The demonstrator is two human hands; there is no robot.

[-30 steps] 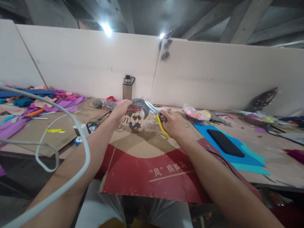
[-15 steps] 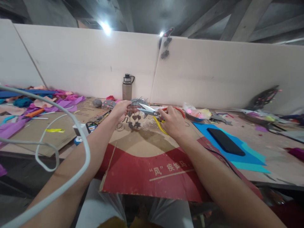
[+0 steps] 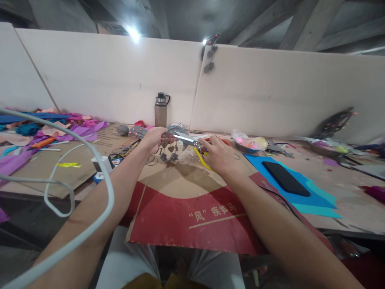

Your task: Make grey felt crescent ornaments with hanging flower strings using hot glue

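My left hand pinches a grey felt ornament by its left side, above the cardboard. Small dark heart and flower shapes dangle below it on strings. My right hand is wrapped round the handles of a pair of scissors, one handle red-orange and the other yellow. The scissors point left, their blades closed together, with the tips beside the ornament near my left fingers. Whether the blades touch the ornament, I cannot tell.
Red and brown cardboard lies in front of me. Behind stands a bottle. At right, a black phone rests on blue sheets. Coloured scraps cover the left. A white cable loops across the left foreground.
The scissor blades have gone from parted to closed, and the red-orange handle has moved in closer. My left hand keeps its hold on the ornament.
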